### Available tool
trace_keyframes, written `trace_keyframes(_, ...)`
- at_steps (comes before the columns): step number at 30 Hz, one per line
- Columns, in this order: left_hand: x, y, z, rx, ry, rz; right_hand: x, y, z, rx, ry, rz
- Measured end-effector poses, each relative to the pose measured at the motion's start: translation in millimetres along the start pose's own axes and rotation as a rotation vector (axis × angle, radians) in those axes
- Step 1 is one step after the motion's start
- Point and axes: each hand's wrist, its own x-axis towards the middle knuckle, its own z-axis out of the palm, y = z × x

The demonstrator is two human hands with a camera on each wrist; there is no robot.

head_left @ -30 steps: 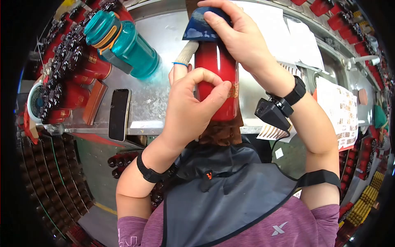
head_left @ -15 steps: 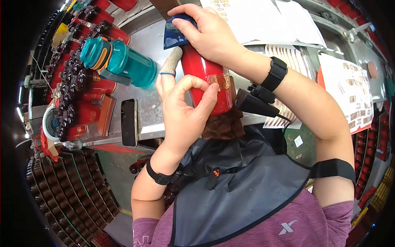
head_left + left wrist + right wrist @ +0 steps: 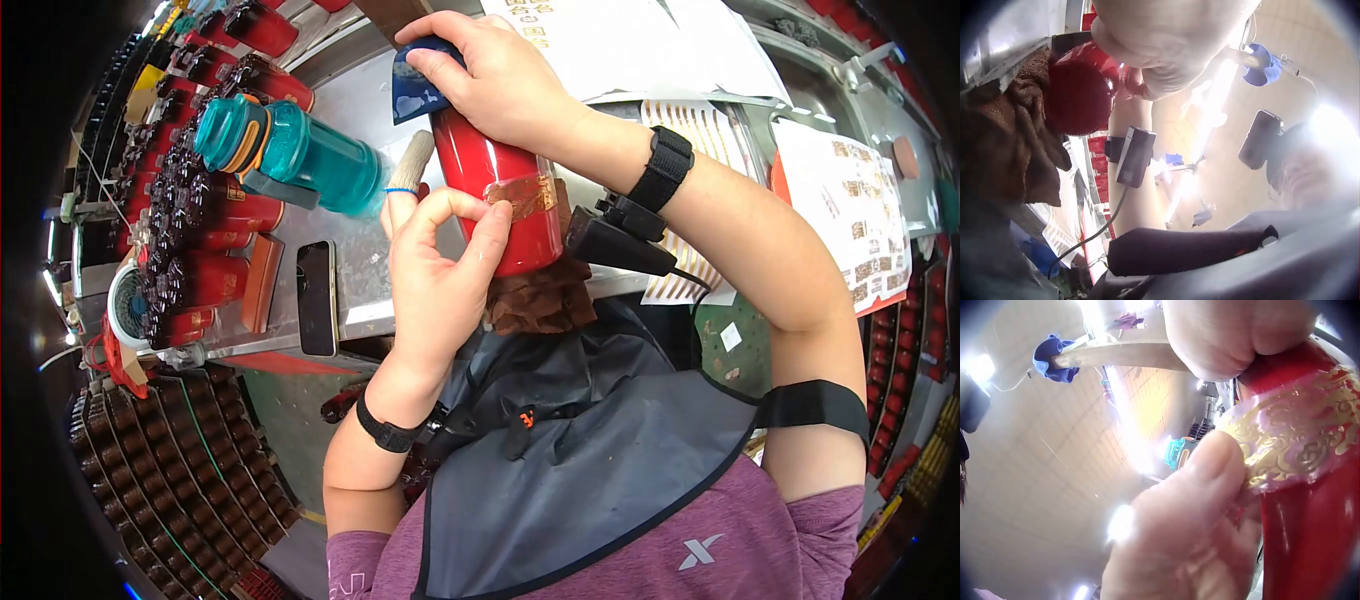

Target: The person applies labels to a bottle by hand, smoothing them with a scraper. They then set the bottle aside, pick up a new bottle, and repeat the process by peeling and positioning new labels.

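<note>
A glossy red cylindrical container [image 3: 520, 245] lies between the hands, one end toward the person on brown cloth [image 3: 545, 305]. My left hand [image 3: 435, 270] pinches the end of a clear strip with gold scrollwork [image 3: 525, 195] between thumb and forefinger. In the right wrist view the thumb presses on the strip's edge, and the strip [image 3: 1297, 431] stretches over the red surface. A pale cloth finger cover [image 3: 415, 160] is on one left finger. My right hand [image 3: 510, 80] spans the container's far end, gripping a dark blue curved piece [image 3: 415, 90] between thumb and fingers.
A teal drinking bottle [image 3: 320, 160], a phone [image 3: 317, 295] and a reddish-brown block [image 3: 262, 285] lie on the metal table at left. Several red containers with dark tops [image 3: 255, 95] crowd beyond. Printed gold-pattern sheets [image 3: 850, 210] lie at right.
The left hand has moved left across the container with the strip's end, and more of the gold strip shows. The right hand still holds the blue piece. The head view has shifted.
</note>
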Motion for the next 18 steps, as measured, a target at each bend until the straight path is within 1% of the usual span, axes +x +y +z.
trace_keyframes(4, -3, -15, -2, 0.000, -0.031, 0.015, -1, 0, 1, -0.007, -0.004, 0.009)
trace_keyframes(6, -3, -20, -3, -0.216, -0.057, -0.141, 0, 0, 0, -0.039, 0.000, -0.035)
trace_keyframes(7, -2, -18, 0, -0.217, -0.053, -0.139, 0, 0, 0, -0.039, -0.002, -0.039)
trace_keyframes(9, 3, -9, 9, -0.574, 0.070, -0.207, -1, 0, -1, -0.019, -0.008, -0.022)
trace_keyframes(10, 7, -2, 9, -0.619, 0.014, -0.228, -1, -1, -1, -0.017, -0.013, -0.028)
trace_keyframes(11, 6, 0, 10, -0.621, 0.023, -0.227, -1, -1, -1, -0.009, -0.013, -0.015)
trace_keyframes(13, 6, 2, 13, -0.772, -0.069, -0.332, -1, 0, -2, -0.001, -0.020, -0.008)
trace_keyframes(14, 5, -7, 16, -0.696, -0.055, -0.279, 0, 0, -2, 0.005, -0.038, -0.006)
trace_keyframes(18, 5, -6, 13, -0.758, -0.072, -0.294, -1, 0, 0, 0.038, -0.037, 0.010)
